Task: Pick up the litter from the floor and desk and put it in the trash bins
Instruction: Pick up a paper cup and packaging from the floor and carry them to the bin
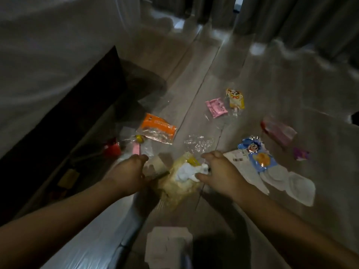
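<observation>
Bottom edge: a white paper sheet (169,245) lies flat on the floor (223,61), nearest of all.
Left hand (128,171): its fingers are curled down over a brown cardboard piece (155,167); through the blur I cannot tell whether they grip it.
Right hand (219,171): thumb and fingers are closed narrowly round a crumpled white tissue (186,172).
Container: a yellowish bag (178,189) sits between the hands at centre frame. The tissue and a small yellow scrap (193,162) rest at its top; in or merely on, I cannot say.
Risk: I'd guess a hasty lift by the tissue alone leaves the bag behind, or tips its load out, since the bag looks limp and open.
Just beyond: clear plastic (198,142), a blue wrapper (256,154) on white papers (291,183) to the right, and an orange packet (157,129) to the left.
Farther up: a pink wrapper (215,106) just beside a yellow wrapper (235,98); a reddish packet (277,131) sits right of them.
Risk: the thin clear film could be missed in this dim light.
Trash bins: none in sight, so everything must be carried out of frame.
</observation>
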A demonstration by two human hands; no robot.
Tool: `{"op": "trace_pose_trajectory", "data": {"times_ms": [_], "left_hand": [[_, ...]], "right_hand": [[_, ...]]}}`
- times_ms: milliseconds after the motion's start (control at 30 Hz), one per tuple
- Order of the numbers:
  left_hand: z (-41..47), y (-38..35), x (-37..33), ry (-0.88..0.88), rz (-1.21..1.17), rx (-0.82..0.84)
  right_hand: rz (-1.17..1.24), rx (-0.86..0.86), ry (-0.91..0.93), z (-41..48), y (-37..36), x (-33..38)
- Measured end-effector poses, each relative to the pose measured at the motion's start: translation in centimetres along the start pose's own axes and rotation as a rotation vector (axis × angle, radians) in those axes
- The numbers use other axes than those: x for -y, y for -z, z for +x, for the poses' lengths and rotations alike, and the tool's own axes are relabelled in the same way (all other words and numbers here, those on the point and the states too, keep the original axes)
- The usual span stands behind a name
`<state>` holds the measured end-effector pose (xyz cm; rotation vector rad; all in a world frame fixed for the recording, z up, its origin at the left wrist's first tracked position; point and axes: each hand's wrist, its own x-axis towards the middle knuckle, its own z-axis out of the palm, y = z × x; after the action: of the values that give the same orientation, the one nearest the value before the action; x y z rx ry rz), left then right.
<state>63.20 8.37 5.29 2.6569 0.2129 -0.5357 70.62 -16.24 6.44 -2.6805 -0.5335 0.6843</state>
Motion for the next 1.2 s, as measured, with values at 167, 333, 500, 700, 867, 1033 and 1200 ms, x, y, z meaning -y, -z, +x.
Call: {"op": "trace_pose_trajectory", "data": {"times_ms": [167, 333, 500, 700, 867, 1033, 1200], "left_hand": [[2.8, -2.9, 0.8, -0.056, 0.072, -0.039], [1.1, -2.8, 0.0, -0.036, 0.103, 0.004], [1.9, -2.6, -0.4, -0.052, 0.165, -0.001], [2.6, -3.4, -0.7, -0.011, 0.169, 0.007], [3.3, -4.2, -0.6, 0.004, 0.146, 0.035], [3.7, -5.3, -0.9, 0.047, 0.066, 0.049], [3.5, -6.4, -0.1, 0.043, 0.055, 0.076]], "right_hand": [[-0.139, 0.054, 0.122, 3.4, -3.2, -1.9], [-0.135, 0.043, 0.121, 1.3, -3.4, -2.4], [-0.166, 0.054, 0.123, 1.5, -3.7, -3.8], [-0.128, 0.089, 0.105, 2.3, -4.4, -4.6], [-0.167, 0.115, 0.12, 3.9, -5.8, -4.9], [-0.214, 0.088, 0.115, 5.9, -6.6, -5.4], [-0.298, 0.124, 0.129, 7.7, -7.6, -5.7]]}}
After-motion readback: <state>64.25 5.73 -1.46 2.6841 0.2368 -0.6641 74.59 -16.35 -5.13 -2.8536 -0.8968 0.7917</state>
